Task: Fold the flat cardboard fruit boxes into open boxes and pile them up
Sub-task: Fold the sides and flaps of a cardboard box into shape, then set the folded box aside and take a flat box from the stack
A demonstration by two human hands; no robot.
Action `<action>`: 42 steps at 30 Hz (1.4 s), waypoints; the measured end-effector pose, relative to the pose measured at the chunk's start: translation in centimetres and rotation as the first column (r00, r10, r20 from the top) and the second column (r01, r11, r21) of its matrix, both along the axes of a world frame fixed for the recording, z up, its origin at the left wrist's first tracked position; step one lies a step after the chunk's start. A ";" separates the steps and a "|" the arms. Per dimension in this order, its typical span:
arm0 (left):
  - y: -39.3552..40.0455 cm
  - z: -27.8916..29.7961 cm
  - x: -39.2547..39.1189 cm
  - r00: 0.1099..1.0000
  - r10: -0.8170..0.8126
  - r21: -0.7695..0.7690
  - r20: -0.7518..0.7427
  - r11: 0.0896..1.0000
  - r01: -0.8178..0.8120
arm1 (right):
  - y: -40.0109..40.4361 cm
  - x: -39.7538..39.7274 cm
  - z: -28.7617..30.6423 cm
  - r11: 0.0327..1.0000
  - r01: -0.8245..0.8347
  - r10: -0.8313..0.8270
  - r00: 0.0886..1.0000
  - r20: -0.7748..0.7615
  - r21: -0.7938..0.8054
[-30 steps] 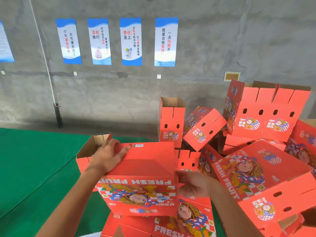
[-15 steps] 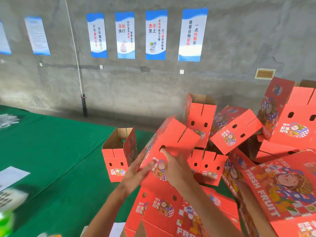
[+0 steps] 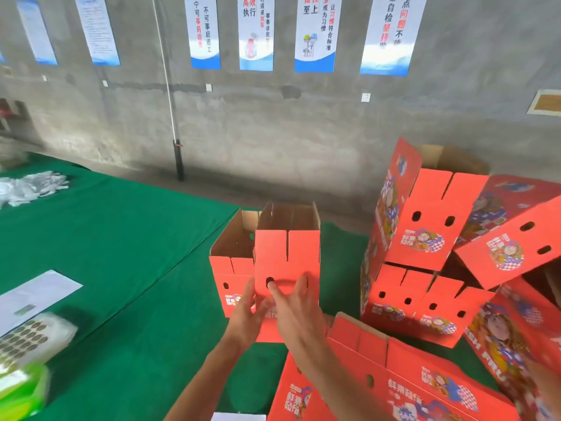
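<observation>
While we steady the folded box [image 3: 287, 262] upright on the green cloth [image 3: 121, 253], our left hand [image 3: 247, 311] lies with straight fingers against its left edge and our right hand [image 3: 296, 311] spreads flat over its front panel, one fingertip at a round vent hole; neither hand curls round anything. Just left of our fingers, touching the box, stands another open box [image 3: 232, 268], and to their right rises the jumbled pile of finished boxes [image 3: 425, 247]. Nearer us, below our right wrist, lies a box on its side [image 3: 394, 387]. We judge the cardboard light and fairly stiff along its creases, yet easy to dent on the open rim, so the side walls or the vent holes look like the best places to hold. Beyond our fingertips stands a rough grey wall [image 3: 273, 132] with blue and white posters [image 3: 315, 31]; far left of them lie a white sheet [image 3: 36, 293] and blurred packaging.
</observation>
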State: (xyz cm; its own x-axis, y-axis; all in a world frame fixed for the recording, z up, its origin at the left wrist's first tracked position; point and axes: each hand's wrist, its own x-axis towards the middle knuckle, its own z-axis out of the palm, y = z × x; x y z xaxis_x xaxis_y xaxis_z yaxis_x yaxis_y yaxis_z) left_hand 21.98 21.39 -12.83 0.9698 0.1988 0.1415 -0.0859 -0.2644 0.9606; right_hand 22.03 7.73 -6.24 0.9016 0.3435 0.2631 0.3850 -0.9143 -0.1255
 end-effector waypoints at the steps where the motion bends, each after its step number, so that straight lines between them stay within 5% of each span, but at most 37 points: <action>1: 0.6 -0.6 0.7 1.000 0.015 0.015 -0.009 1.000 -0.014 | 0.9 0.5 -0.6 1.000 0.015 -0.015 1.000 0.024 -0.018; 11: 2.7 -2.2 7.6 0.947 0.320 0.045 -0.002 0.946 -0.320 | 6.9 8.0 -5.7 0.997 0.056 -0.056 0.998 0.009 0.048; 17: 3.6 -1.6 11.9 0.932 0.363 0.078 0.005 0.929 -0.362 | 7.0 11.3 -7.7 0.995 0.032 -0.032 0.999 0.001 0.092; 26: 2.3 -5.3 12.0 0.930 0.224 0.162 -0.291 0.970 -0.183 | 3.6 10.9 -14.4 0.994 -0.105 0.092 0.956 -0.279 -0.033; 32: -1.1 -3.6 7.7 0.944 0.253 0.158 -0.209 0.962 -0.223 | 0.1 8.3 -11.5 0.972 -0.170 0.173 0.985 -0.008 0.160; 35: -5.6 -2.8 3.5 0.990 0.119 0.167 -0.079 0.980 -0.105 | -4.8 4.9 -10.0 0.955 -0.155 0.123 0.983 0.137 0.254; 39: -11.1 -3.5 -1.6 0.996 -0.079 0.314 -0.050 0.945 0.091 | -13.9 -0.7 -11.2 0.955 0.040 -0.073 0.992 0.101 0.294; 42: -13.4 -5.7 -5.1 0.984 -0.111 0.420 -0.143 0.893 0.162 | -21.0 -5.6 -13.4 0.930 0.303 -0.295 0.953 -0.073 0.205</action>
State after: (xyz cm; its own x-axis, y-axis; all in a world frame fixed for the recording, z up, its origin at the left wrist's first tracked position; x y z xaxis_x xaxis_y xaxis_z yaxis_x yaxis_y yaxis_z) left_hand 16.90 7.94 -18.57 0.9974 0.0079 0.0720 -0.0499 -0.6454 0.7622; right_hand 16.47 -13.31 -19.60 0.9652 -0.0033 0.2615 0.0885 -0.9368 -0.3385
